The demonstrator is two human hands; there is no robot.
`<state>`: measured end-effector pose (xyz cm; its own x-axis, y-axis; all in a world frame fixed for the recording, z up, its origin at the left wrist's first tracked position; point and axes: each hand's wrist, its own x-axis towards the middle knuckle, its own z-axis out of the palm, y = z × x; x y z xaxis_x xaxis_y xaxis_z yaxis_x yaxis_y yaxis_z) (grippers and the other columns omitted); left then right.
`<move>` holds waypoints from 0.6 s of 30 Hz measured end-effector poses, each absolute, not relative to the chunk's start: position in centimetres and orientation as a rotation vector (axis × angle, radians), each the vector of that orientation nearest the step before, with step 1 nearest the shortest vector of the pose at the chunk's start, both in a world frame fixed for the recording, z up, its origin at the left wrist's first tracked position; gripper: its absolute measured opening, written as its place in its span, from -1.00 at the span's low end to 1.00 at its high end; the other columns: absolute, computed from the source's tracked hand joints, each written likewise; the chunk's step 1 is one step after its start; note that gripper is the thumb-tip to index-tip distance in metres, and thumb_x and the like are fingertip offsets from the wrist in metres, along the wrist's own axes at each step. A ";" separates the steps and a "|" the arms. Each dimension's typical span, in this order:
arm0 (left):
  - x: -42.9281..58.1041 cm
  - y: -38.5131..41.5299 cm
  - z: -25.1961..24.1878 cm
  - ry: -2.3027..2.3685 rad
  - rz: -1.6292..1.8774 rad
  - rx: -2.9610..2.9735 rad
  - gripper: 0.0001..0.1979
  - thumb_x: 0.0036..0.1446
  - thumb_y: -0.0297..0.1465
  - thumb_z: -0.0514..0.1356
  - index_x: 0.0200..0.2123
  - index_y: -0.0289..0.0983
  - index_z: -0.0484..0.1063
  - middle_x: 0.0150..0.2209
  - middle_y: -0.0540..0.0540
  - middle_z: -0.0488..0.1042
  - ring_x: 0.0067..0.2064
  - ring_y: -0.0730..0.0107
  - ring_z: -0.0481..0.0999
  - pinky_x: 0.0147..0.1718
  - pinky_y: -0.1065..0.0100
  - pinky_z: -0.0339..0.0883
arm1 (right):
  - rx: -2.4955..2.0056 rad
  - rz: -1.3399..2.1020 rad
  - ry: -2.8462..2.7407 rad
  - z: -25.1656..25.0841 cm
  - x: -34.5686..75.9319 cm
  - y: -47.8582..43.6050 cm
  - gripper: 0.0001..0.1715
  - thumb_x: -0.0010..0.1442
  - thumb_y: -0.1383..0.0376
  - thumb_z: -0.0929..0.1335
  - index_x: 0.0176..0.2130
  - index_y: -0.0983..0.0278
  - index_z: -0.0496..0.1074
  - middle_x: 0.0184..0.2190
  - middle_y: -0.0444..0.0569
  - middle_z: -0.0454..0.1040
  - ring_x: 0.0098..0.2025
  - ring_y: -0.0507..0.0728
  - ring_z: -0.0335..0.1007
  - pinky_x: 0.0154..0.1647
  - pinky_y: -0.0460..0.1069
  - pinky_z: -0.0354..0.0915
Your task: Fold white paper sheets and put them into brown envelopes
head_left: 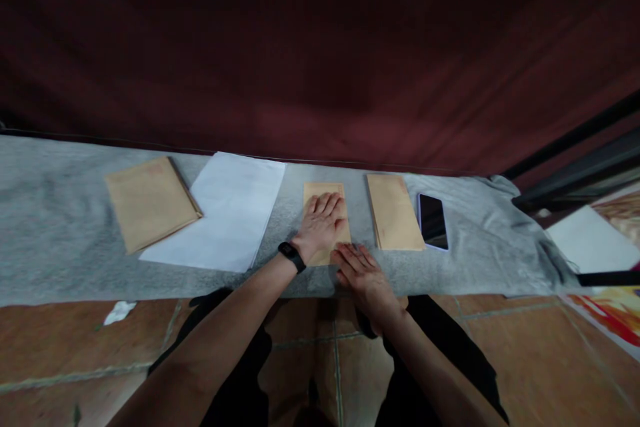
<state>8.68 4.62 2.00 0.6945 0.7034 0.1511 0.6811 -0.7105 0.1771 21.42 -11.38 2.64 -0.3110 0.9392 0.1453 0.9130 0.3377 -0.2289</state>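
- Head view: brown envelope [324,187] flat on the grey-clothed tabletop [475,233], directly under the left hand [323,223].
- Left hand: grip palm-down, fingers slightly spread over the envelope's middle.
- Right hand [367,283]: grip laid out flat, fingers straight and close together, at the envelope's near right corner.
- To the right: folded brown packet [395,213], phone [433,222] just beside it.
- To the left: white paper [235,207], brown envelope stack [150,203] overlapping its edge.

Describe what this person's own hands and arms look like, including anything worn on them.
The left hand and right hand are ungloved, and the forearms show no sleeves. A black wristband with a small dark face is worn on the left; none shows on the right.
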 end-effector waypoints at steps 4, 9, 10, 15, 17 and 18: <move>8.1 5.3 2.3 1.092 0.276 2.805 -0.40 0.42 -0.14 -0.11 0.43 -0.24 0.10 0.47 -0.10 0.07 0.48 0.14 -0.03 0.44 0.02 -0.23 | -1.642 0.196 -2.343 2.8 21.6 -11.6 -0.47 0.42 0.32 0.28 0.32 0.34 0.30 0.36 0.17 0.28 0.38 0.24 0.21 0.43 0.20 0.16; 6.6 6.0 2.2 1.171 0.217 2.759 -0.40 0.44 -0.15 -0.16 0.44 -0.23 0.07 0.47 -0.11 0.06 0.49 0.19 -0.04 0.43 0.07 -0.19 | -1.610 0.227 -2.346 3.1 22.4 -11.9 -0.44 0.43 0.29 0.28 0.36 0.26 0.24 0.38 0.10 0.24 0.40 0.18 0.18 0.45 0.20 0.11; 6.2 6.1 2.1 1.222 0.209 2.743 -0.38 0.44 -0.14 -0.17 0.44 -0.27 0.06 0.47 -0.13 0.05 0.49 0.18 -0.03 0.43 0.07 -0.17 | -1.617 0.224 -2.346 3.0 22.5 -11.9 -0.43 0.43 0.29 0.28 0.37 0.24 0.22 0.39 0.08 0.23 0.41 0.17 0.17 0.46 0.21 0.08; 4.3 6.5 1.7 1.437 0.220 2.724 -0.36 0.44 -0.15 -0.22 0.44 -0.36 0.06 0.45 -0.24 0.08 0.47 0.14 0.03 0.41 0.06 -0.10 | -1.654 0.212 -2.334 2.4 22.9 -12.5 -0.36 0.42 0.24 0.31 0.40 0.24 0.16 0.41 0.06 0.18 0.43 0.16 0.11 0.47 0.19 0.06; 4.0 6.5 1.9 1.468 0.221 2.735 -0.37 0.44 -0.16 -0.22 0.42 -0.34 0.10 0.43 -0.25 0.13 0.46 0.12 0.07 0.41 0.02 -0.09 | -1.661 0.245 -2.321 2.3 23.0 -12.6 -0.36 0.43 0.21 0.31 0.40 0.25 0.15 0.42 0.07 0.15 0.44 0.16 0.09 0.47 0.18 0.05; 4.1 6.4 2.0 1.474 0.227 2.743 -0.37 0.44 -0.16 -0.21 0.42 -0.34 0.12 0.42 -0.25 0.16 0.46 0.09 0.07 0.40 -0.01 -0.09 | -1.664 0.270 -2.310 2.4 23.0 -12.6 -0.37 0.44 0.20 0.30 0.40 0.25 0.16 0.42 0.06 0.15 0.44 0.15 0.08 0.47 0.18 0.04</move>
